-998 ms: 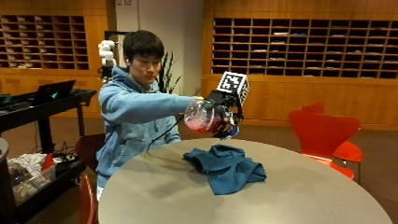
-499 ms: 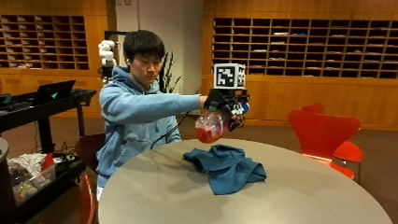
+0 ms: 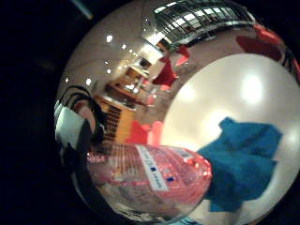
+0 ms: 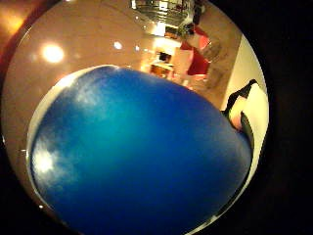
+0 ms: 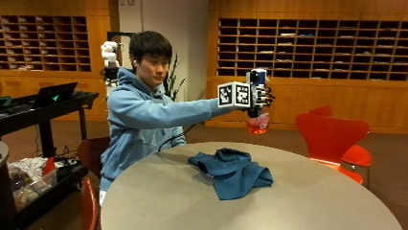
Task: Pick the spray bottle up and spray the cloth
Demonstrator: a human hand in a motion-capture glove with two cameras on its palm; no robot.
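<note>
Round grey table (image 5: 319, 201), wooden cubby walls, grip (image 5: 258, 98) grasping spray bottle (image 5: 257, 123) above cloth (image 5: 232, 172)

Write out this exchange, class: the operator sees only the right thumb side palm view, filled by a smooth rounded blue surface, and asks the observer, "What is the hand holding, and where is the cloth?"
Observer: The black-gloved right hand grips a clear plastic spray bottle of pink liquid, upright, in the air.
Operator: And the cloth?
Observer: The crumpled blue cloth lies on the round grey table, lower than the bottle and apart from it.
Operator: Does the other palm view add anything?
Observer: Yes. It shows the bottle's labelled body close to the palm, with the cloth on the table beyond it.
</note>
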